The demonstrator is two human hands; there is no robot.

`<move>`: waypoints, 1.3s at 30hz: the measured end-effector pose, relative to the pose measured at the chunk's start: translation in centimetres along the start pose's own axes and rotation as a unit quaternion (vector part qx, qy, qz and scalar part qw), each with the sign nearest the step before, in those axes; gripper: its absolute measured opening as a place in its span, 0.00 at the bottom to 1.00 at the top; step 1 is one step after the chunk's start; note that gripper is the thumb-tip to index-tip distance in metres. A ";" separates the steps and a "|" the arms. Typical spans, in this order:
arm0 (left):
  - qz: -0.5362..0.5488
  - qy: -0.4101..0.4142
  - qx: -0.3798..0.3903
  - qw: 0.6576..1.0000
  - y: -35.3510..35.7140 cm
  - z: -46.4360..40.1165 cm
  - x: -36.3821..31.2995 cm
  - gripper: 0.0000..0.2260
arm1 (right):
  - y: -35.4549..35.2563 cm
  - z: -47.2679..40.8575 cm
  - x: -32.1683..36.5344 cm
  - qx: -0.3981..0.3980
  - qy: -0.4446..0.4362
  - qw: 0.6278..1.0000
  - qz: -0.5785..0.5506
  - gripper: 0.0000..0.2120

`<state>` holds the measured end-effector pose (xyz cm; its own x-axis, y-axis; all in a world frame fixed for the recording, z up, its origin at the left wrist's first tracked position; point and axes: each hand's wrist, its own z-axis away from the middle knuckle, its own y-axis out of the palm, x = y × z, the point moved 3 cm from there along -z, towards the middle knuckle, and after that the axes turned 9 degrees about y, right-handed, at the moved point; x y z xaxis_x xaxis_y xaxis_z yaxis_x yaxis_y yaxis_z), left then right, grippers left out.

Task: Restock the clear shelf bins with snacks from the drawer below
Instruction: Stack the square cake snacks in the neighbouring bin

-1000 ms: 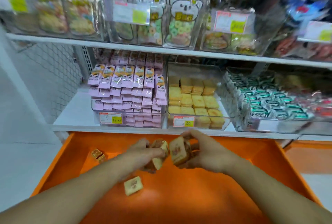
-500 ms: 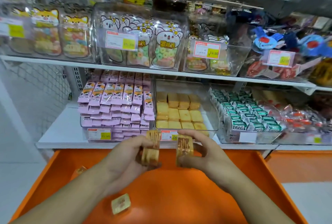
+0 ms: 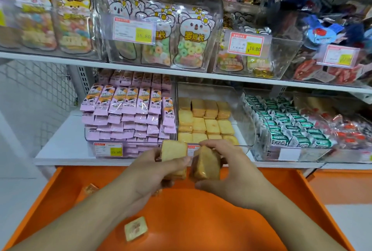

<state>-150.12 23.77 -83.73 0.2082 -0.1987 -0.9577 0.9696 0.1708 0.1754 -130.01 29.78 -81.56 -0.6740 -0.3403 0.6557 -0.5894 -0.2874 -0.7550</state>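
My left hand [image 3: 161,172] has its grip closed round a small stack of cakes [image 3: 174,155], thumb across the front and fingers behind; my right hand [image 3: 227,170] pinches a second stack [image 3: 206,165] from above, thumb underneath. The two stacks sit side by side, almost touching, just short of the shelf edge.

I judge these wrapped squares light and soft, the film a little slippery, so a stack may fan out or squash if I squeeze hard. Best to press on the flat faces and keep each stack square, not hold by the corners.

Below and behind my grip lies the orange drawer [image 3: 201,220], a smooth sloping floor with a loose packet [image 3: 135,228] towards me and another [image 3: 90,188] off to the left.

Just past my grip stands the clear bin [image 3: 237,102] of matching cakes, open-topped, with space left above its rows. Left of it is a bin of pink bars [image 3: 128,114]; right, green packets [image 3: 291,126]. Higher and farther, a shelf of candy bags [image 3: 189,39] hangs close over the bin, so headroom going in looks tight.
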 end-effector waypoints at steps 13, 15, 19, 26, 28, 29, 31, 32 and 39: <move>0.015 -0.019 0.011 1.000 2.7 -0.1 1.1 0.14 | 1.9 0.4 0.4 -0.002 -0.053 0.996 0.073 0.47; 0.021 -0.013 0.011 1.000 3.0 -0.7 0.8 0.14 | 1.7 -0.1 0.3 -0.018 -0.053 0.997 0.059 0.44; 0.022 0.010 0.043 0.999 4.0 -2.0 -0.6 0.12 | 0.4 -1.8 -0.2 -0.046 -0.048 0.998 0.022 0.40; -0.191 0.086 0.058 0.976 3.2 -4.3 0.1 0.24 | -3.9 -8.8 -3.6 -0.084 0.034 0.995 0.043 0.40; -0.341 0.134 0.067 0.928 3.1 -4.1 0.5 0.24 | -4.1 -11.7 -5.5 -0.078 0.076 0.992 0.065 0.42; -0.397 0.147 0.076 0.903 3.1 -4.0 0.6 0.27 | -3.8 -13.0 -6.5 -0.070 0.091 0.990 0.079 0.43; -0.493 0.134 0.098 0.854 3.0 -4.0 1.2 0.31 | -2.9 -15.1 -8.1 -0.051 0.099 0.989 0.098 0.44; -0.529 0.123 0.106 0.833 2.9 -4.1 1.6 0.32 | -2.3 -16.1 -8.9 -0.042 0.100 0.989 0.098 0.44; -0.588 0.121 0.103 0.793 3.1 -4.5 2.2 0.30 | -0.2 -19.0 -10.7 -0.007 0.101 0.990 0.095 0.42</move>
<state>-147.20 28.22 -86.26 -0.8623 0.0922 -0.4980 0.4804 -0.1622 -0.8619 -131.18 50.49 -88.32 -0.8474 -0.2012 0.4913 -0.4488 -0.2230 -0.8654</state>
